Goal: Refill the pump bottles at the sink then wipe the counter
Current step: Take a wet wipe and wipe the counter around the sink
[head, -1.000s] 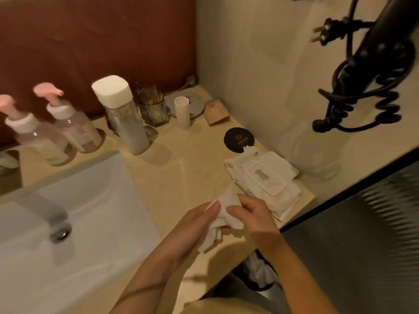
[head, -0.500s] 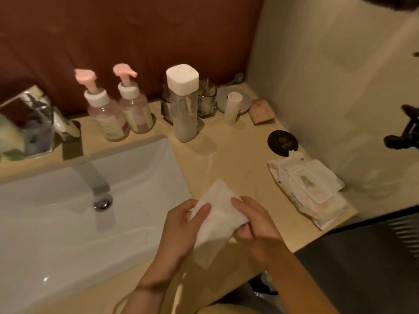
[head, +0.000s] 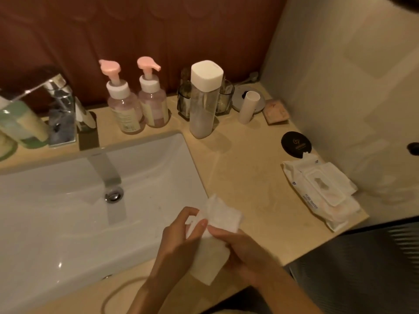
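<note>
- Since both pump bottles stand capped at the back, you look to be on the wiping step, so start from the counter (head: 240,168): its bare stretch lies to the right of your hands and away from you, a strip that runs from the front edge back toward the bottles.
- The sink (head: 56,214) fills the left side. Its right rim passes just beside your hands, so anything leftward is basin, not counter.
- Your right hand (head: 246,248) is the nearer of the 2 to that bare strip. Its fingers pinch the wipe's lower right part.
- Your left hand (head: 179,243) sits over the sink's front right corner, fingers curled round the wipe's left edge with the thumb on top.
- The pack of wipes (head: 322,191) lies flat near the right front corner, well apart from your hands. It bounds the strip on the right.
- The 2 pump bottles (head: 124,109) stand upright side by side behind the sink, with a tall bottle (head: 205,98) just to their right. They bound the strip at the back.
- The wipe (head: 223,215) is held between both hands above the front edge, partly folded and not yet on the surface. My judgement: lower it rightward with the right hand and sweep along the strip's length.
</note>
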`<state>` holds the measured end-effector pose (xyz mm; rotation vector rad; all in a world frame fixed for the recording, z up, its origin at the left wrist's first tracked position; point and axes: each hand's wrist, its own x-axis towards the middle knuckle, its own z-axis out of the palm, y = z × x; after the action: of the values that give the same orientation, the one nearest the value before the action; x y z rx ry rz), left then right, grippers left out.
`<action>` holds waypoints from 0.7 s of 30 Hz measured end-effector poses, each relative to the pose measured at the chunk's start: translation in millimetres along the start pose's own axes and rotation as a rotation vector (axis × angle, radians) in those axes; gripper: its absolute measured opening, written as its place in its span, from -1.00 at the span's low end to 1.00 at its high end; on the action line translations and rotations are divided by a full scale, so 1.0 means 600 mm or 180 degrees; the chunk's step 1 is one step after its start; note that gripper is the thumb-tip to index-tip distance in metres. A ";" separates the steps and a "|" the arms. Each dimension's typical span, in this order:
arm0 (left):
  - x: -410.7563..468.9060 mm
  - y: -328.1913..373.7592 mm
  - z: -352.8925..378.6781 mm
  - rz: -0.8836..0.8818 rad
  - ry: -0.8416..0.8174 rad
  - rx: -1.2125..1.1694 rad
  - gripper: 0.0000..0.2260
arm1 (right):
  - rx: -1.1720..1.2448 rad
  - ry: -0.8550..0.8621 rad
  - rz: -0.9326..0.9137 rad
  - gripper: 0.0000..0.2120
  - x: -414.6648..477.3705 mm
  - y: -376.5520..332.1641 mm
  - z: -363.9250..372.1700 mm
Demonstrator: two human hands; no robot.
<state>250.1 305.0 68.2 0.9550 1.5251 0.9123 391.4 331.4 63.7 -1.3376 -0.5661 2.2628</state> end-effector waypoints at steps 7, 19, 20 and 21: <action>0.001 -0.002 0.019 0.0050 0.0517 -0.0047 -0.91 | -0.2302 0.1049 -0.1144 -0.86 -0.034 -0.123 -0.093; -0.014 0.015 0.107 0.0157 0.0730 -0.0167 -0.87 | -0.5886 0.2196 -0.2741 -0.49 0.069 -0.121 -0.178; -0.017 0.016 0.109 0.0149 0.0791 -0.0211 -0.88 | -0.5957 0.2111 -0.2563 -0.45 0.069 -0.112 -0.180; -0.020 0.018 0.110 0.0144 0.0840 -0.0259 -0.88 | -0.5994 0.2065 -0.2455 -0.42 0.069 -0.104 -0.184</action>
<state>317.5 302.4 73.1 0.8381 1.6777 1.1604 482.1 418.9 19.9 -1.7089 -2.5189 0.1120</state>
